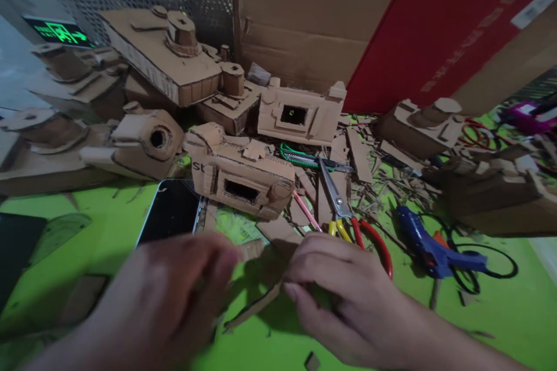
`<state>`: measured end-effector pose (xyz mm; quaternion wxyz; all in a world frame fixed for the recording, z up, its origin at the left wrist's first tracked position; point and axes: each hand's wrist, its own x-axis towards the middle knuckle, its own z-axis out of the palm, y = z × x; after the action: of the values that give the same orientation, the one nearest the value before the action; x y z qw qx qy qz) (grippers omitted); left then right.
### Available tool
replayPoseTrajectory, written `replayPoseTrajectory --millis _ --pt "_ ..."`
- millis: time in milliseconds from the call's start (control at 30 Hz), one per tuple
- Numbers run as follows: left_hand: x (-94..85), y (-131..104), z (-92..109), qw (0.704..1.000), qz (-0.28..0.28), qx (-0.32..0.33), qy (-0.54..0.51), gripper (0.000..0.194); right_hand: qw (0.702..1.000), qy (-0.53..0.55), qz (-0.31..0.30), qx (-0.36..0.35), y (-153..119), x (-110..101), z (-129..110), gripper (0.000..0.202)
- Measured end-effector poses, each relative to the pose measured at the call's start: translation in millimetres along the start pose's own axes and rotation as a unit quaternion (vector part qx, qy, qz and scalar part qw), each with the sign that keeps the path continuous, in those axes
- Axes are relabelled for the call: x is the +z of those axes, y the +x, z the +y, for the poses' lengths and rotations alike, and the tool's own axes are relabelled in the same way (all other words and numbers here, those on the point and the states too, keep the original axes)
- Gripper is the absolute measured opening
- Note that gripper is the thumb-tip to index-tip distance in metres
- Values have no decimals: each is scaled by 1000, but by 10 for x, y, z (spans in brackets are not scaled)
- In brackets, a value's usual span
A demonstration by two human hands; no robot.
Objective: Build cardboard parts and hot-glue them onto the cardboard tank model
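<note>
Person's R hand [342, 295] pinches thin brown flat cardboard strip [257, 306] b/w both hands, over smooth green tabletop [248, 353]; long axis diag., free end pointing lower L. L hand [187, 284] blurred, fingers bent, can't tell grip; small tan cardboard piece [252, 250] by fingertips. Beyond: boxy brown corrugated-cardboard model [246, 171] w/ rect. hole.

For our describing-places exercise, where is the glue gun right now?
In the head view, the glue gun lies at the right on the green table, to the right of the scissors.
</note>
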<state>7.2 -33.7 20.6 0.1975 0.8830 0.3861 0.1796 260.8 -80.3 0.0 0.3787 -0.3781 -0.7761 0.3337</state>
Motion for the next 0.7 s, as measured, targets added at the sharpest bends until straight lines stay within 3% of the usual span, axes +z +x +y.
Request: replayPoseTrajectory --millis 33,100,200,333,500,667,700 --pt "-72 22 -80 993 19 -68 95 30 1000 -3 2 0 1 0 11 14" --pt "-171 38 -223 941 -28 -194 276 30 1000 -12 -2 6 -1 8 27 13" --pt "-175 12 -354 882 -76 -218 411 48 1000 -21 -20 9 -14 22 36 12" --pt "-36 -22 -398 847 -37 -204 489 63 999 -32 -36 17 -39 29 30 12" --pt "8 -7 -426 856 -46 -205 472 58 998 -41 -40 14 -59 26 34 12" --pt "-254 36 -609 898 -55 -259 351 51 998 -42 -47 7 -58 25 48 13" --pt "-328 39 -664 918 -80 -281 267 55 998 -41 -48 5 -58 27 49 13"
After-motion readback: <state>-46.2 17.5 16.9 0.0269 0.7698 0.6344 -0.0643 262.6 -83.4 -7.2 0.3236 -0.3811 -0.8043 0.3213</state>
